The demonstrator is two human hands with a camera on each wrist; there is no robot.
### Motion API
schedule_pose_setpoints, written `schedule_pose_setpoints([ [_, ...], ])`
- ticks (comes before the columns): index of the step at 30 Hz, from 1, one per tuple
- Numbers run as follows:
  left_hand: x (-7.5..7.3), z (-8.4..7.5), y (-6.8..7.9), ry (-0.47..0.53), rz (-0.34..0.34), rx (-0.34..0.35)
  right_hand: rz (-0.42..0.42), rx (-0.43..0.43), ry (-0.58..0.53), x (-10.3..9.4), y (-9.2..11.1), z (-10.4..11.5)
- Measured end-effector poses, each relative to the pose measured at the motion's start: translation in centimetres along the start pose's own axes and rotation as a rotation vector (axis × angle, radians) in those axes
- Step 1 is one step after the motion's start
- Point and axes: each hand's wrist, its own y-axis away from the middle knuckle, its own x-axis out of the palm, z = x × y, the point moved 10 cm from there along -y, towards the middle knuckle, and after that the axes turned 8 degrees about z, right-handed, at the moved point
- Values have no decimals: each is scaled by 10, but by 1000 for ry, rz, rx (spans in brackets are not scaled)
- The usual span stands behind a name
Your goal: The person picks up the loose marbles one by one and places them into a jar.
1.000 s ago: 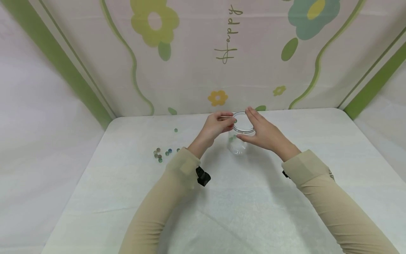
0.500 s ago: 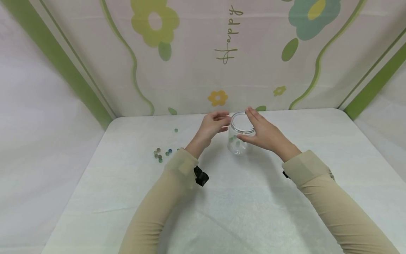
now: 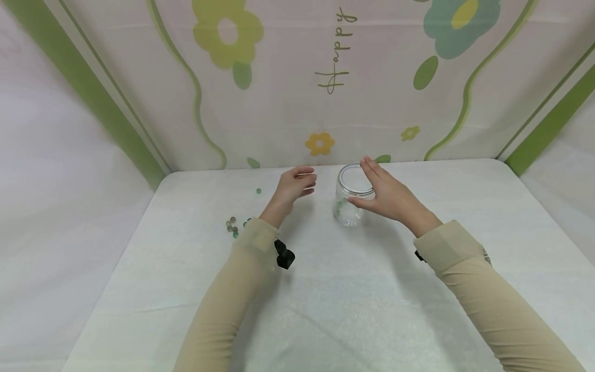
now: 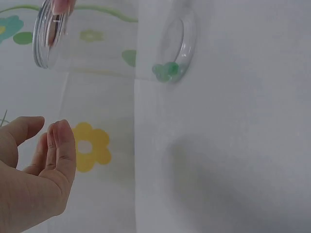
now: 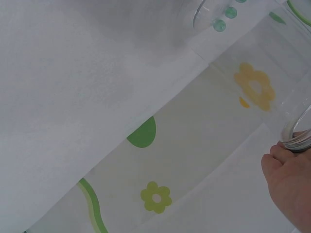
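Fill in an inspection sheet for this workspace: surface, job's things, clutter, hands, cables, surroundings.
Surface: white cloth-covered table, lightly creased.
Job's things: clear cylindrical glass or plastic jar, upright; round glassy green marbles inside; loose green and brown marbles lie left of it.
Clutter: nothing seen.
Hands: right hand holds the jar near the top; left hand apart from it, nothing seen held.
Cables: nothing seen.
Surroundings: white flower-printed fabric wall behind.

And there's a free lane between the left hand (image 3: 294,188) and the jar (image 3: 348,216), its rim (image 3: 340,180) reachable from that side; over on the other, the right hand (image 3: 388,194) bars the way, the backdrop (image 3: 279,103) walls off the rear, marbles (image 3: 233,219) dot the table (image 3: 372,310) leftward
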Motion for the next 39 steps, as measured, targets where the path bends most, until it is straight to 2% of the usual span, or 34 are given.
schedule_pose_setpoints([
  [7, -29, 6, -2, 8, -68, -18, 6, -7, 2, 1, 1, 1],
  [17, -79, 17, 4, 37, -174, -33, 0, -10, -3, 0, 0, 1],
  [22, -102, 29, 7, -6, -214, -66, -3, -8, -3, 0, 0, 0],
  [30, -124, 39, 12, -152, -223, -111, 1, 0, -3, 0, 0, -1],
  [39, -136, 52, 6, -179, -255, -128, -4, -3, -5, 1, 0, -1],
])
